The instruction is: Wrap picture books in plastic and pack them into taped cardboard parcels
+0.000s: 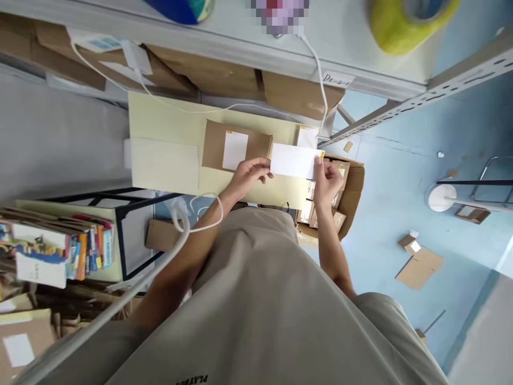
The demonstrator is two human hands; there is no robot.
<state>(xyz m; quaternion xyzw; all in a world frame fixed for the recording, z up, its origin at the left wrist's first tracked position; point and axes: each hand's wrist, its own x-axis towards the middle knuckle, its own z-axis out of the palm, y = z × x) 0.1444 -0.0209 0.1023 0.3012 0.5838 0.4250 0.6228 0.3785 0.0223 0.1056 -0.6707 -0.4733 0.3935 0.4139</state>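
Both my hands hold a white paper label point(294, 160) over a pale yellow table point(168, 120). My left hand point(249, 174) pinches its left edge with closed fingers. My right hand point(326, 182) grips its right end, where a small yellow mark shows. Just left of the label lies a brown cardboard parcel point(214, 144) with a white label point(234, 150) stuck on it. Another white slip point(307, 137) lies on the table behind the held label.
A white cable point(318, 69) hangs from the grey shelf point(340, 37) above, which carries a yellow tape roll point(404, 21). An open carton point(352, 187) stands under the table at the right. Stacked books point(60, 246) sit at the left. Cardboard scraps point(419, 264) lie on the blue floor.
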